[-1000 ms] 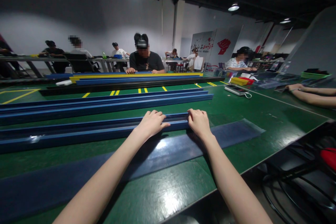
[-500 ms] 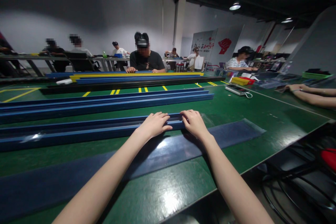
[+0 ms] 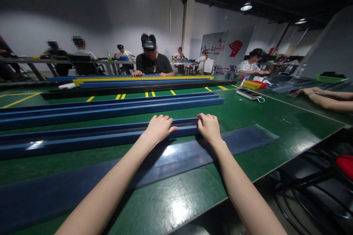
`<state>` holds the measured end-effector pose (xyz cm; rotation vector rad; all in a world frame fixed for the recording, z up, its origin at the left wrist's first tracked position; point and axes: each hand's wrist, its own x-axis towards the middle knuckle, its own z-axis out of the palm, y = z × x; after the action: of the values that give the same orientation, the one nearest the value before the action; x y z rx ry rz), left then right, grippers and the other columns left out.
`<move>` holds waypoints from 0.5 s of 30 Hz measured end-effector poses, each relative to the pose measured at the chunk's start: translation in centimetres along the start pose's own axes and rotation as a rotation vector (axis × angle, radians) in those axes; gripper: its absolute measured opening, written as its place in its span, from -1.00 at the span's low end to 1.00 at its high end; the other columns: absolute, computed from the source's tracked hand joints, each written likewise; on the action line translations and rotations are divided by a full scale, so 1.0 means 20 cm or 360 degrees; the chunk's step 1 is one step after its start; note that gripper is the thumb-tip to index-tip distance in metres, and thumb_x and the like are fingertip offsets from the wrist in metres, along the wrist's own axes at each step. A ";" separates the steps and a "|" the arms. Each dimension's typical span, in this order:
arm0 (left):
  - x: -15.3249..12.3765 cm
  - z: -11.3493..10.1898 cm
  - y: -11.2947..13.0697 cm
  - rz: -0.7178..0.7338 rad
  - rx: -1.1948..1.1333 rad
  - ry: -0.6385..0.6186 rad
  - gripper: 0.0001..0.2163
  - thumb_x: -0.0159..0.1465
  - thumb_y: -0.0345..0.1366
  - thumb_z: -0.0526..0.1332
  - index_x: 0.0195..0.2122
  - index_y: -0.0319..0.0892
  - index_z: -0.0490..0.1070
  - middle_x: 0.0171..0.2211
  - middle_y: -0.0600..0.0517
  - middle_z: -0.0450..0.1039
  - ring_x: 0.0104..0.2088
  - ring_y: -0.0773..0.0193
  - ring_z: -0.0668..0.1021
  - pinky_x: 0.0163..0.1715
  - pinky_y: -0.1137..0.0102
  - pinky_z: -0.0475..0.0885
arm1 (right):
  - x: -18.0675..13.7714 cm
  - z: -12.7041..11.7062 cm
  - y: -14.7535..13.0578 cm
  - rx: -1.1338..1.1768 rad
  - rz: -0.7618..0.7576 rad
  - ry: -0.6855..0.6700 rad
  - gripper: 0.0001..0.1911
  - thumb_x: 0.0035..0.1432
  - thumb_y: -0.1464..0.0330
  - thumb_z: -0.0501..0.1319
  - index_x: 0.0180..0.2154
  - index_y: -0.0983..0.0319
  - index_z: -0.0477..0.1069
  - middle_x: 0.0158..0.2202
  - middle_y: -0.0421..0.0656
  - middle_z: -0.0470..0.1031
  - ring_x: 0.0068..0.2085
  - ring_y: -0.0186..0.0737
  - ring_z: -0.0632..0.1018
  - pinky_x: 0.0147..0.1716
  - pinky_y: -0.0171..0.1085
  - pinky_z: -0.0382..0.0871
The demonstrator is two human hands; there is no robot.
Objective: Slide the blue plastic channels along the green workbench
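A long blue channel rail (image 3: 91, 137) lies across the green table (image 3: 275, 117) in front of me, its right end under my hands. My left hand (image 3: 159, 128) rests on top of the rail with fingers curled over its far edge. My right hand (image 3: 209, 127) grips the rail's right end, fingers bent over it. A flat dark blue strip (image 3: 176, 158) lies on the table just in front of the rail, under my forearms.
More blue rails (image 3: 110, 107) lie parallel farther back, then black, blue and yellow ones (image 3: 138, 80). A person in a black shirt (image 3: 151, 62) sits opposite. Another person's forearms (image 3: 325, 99) rest at the right. A white device (image 3: 248, 94) lies nearby. The table edge runs at right.
My right hand slid left along the rail half a second ago and has now moved back right to the rail's end. My left hand barely shifted.
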<state>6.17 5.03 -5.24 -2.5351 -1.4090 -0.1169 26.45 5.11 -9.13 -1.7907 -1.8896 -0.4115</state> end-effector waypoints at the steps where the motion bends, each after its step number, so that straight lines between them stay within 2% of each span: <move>1: 0.00 0.00 0.00 0.0007 0.0001 0.0012 -0.65 0.24 -0.05 -0.01 -0.18 -0.19 0.39 -0.22 -0.07 0.44 -0.15 0.10 0.44 -0.23 0.30 0.27 | 0.00 0.00 0.00 0.0008 -0.0006 -0.0001 -0.76 0.10 0.46 -0.01 -0.28 0.25 0.40 -0.34 -0.09 0.50 -0.24 -0.20 0.43 -0.19 -0.26 0.08; 5: 0.00 0.00 0.01 0.0075 -0.0032 0.0044 -0.66 0.25 -0.07 0.00 -0.15 -0.20 0.37 -0.16 -0.06 0.42 -0.12 0.12 0.43 -0.20 0.31 0.28 | 0.00 0.00 -0.02 0.0097 -0.0110 -0.0028 -0.77 0.10 0.44 0.01 -0.25 0.26 0.40 -0.34 -0.10 0.49 -0.23 -0.20 0.42 -0.18 -0.27 0.09; 10: 0.01 0.03 0.02 0.0197 -0.0128 0.0036 -0.64 0.25 -0.09 0.02 -0.02 -0.18 0.29 0.05 -0.06 0.30 0.02 0.13 0.35 -0.10 0.30 0.28 | -0.01 0.00 -0.04 0.0230 -0.0346 -0.0107 -0.76 0.14 0.42 -0.01 -0.22 0.25 0.38 -0.27 -0.11 0.48 -0.19 -0.23 0.39 -0.18 -0.29 0.11; 15: 0.01 0.04 0.01 0.0191 -0.0166 -0.0042 -0.61 0.24 -0.08 0.03 0.03 -0.13 0.23 0.07 -0.03 0.28 0.05 0.12 0.33 -0.09 0.25 0.28 | -0.01 0.00 -0.03 0.0205 -0.0325 -0.0077 -0.76 0.15 0.42 -0.02 -0.21 0.23 0.38 -0.27 -0.12 0.49 -0.19 -0.22 0.39 -0.19 -0.28 0.11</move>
<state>6.38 5.21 -6.07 -2.7083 -1.2873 -0.1396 25.78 4.91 -9.11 -1.5443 -2.0921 -0.3120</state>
